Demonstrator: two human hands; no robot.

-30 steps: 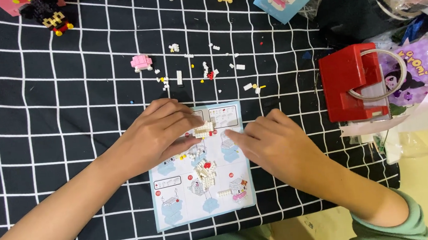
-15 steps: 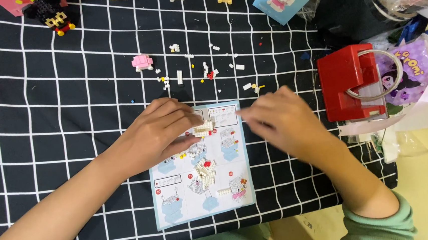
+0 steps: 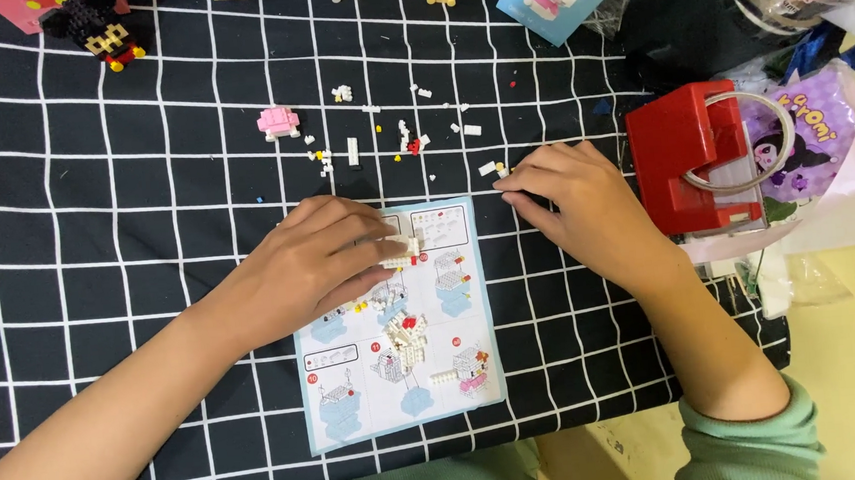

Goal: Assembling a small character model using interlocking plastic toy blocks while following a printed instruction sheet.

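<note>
Pinching a small white brick assembly (image 3: 400, 255) between thumb and fingertips, the left hand (image 3: 314, 263) rests on the upper part of a pale blue instruction sheet (image 3: 359, 400) that lies on a black cloth with a white grid (image 3: 97, 243). Just below that grip, on the middle of the sheet, sits a larger white part-built figure (image 3: 404, 340) with a red piece on top, and beside it, lower and to the right, a short white strip (image 3: 444, 376). To the right of the grip, off the sheet's upper corner, the right hand (image 3: 581, 209) lies palm down with its fingertips touching or just over a loose white brick (image 3: 488, 169); whether the fingers have closed on it cannot be told. Up from both hands a scatter of tiny white, red and yellow bricks (image 3: 406, 141) spreads over the cloth, with a small pink built piece (image 3: 278, 122) at its left. A red box (image 3: 688, 157) stands just right of the right hand. Judging by how things lie, the build looks partway: two sub-assemblies exist, yet they sit apart, many bricks are unused, and the pictured finished model is not yet matched.
</note>
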